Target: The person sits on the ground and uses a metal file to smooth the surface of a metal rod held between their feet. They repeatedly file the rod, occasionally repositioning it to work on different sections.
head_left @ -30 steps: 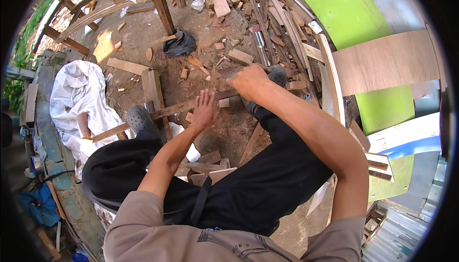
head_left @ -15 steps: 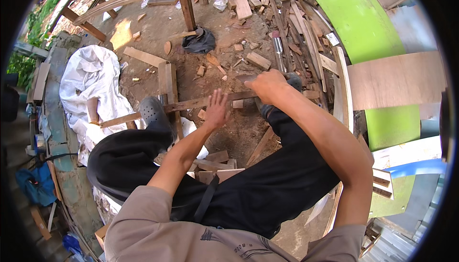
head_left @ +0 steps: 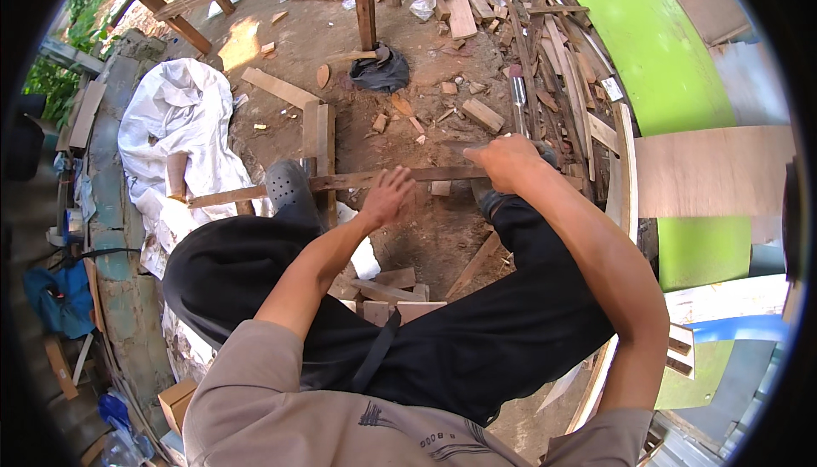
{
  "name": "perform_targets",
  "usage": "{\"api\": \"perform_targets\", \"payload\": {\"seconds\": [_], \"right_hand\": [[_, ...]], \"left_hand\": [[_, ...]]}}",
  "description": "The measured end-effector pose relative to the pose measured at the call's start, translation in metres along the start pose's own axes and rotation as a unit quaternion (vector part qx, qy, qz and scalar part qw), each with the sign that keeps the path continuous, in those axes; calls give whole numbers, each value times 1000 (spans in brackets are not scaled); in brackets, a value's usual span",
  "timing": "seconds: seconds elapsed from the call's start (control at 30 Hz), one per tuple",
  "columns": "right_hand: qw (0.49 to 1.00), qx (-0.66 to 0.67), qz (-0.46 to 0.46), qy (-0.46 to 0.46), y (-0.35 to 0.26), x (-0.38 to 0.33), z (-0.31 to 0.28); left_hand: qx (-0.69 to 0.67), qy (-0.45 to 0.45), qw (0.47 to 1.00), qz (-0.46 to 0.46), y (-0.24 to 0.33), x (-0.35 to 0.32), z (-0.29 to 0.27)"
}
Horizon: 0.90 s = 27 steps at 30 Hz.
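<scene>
A long, narrow wooden strip point(head_left: 353, 180) lies crosswise in front of me, running between my two shod feet. My left hand point(head_left: 388, 198) is at its middle, fingers slightly bent and apart, fingertips over the strip; whether they touch it I cannot tell. My right hand point(head_left: 508, 163) is closed at the right, above the strip's right end. From that fist a flat, dark blade point(head_left: 457, 145) points left, and the handle is hidden in my fingers. A grey perforated clog point(head_left: 290, 188) on my left foot is beside the strip.
A crumpled white sack point(head_left: 174, 114) lies left, by a low block wall point(head_left: 123, 203). Wooden offcuts point(head_left: 482, 115) and a black plastic bag point(head_left: 380, 69) litter the dirt. A chisel-like metal tool point(head_left: 518, 105) lies ahead right. Green boards point(head_left: 655, 41) line the right.
The whole view has shifted, so things appear further right and slightly lower. My left fingers, spread before, are now more bent. My right hand still grips the bladed tool.
</scene>
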State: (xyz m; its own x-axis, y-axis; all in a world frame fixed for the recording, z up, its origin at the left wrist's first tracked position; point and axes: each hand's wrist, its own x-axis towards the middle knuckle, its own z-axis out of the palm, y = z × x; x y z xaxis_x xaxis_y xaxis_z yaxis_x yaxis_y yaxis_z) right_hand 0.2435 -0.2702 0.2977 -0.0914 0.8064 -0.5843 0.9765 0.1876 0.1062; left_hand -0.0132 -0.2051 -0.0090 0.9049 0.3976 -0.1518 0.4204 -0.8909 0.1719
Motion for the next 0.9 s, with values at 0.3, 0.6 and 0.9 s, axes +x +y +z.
{"api": "perform_targets", "payload": {"seconds": [0.3,0.6,0.9], "right_hand": [[994,83,72,-11,-6,-15,-2],[765,600,221,75,-52,-60,13],[682,643,245,249,-175,-71,65]], "left_hand": [[-77,-173,966,-177,-44,14,-44],[-83,-76,985,-128,-40,39,-6],[-99,-57,989,-97,-55,56,11]]}}
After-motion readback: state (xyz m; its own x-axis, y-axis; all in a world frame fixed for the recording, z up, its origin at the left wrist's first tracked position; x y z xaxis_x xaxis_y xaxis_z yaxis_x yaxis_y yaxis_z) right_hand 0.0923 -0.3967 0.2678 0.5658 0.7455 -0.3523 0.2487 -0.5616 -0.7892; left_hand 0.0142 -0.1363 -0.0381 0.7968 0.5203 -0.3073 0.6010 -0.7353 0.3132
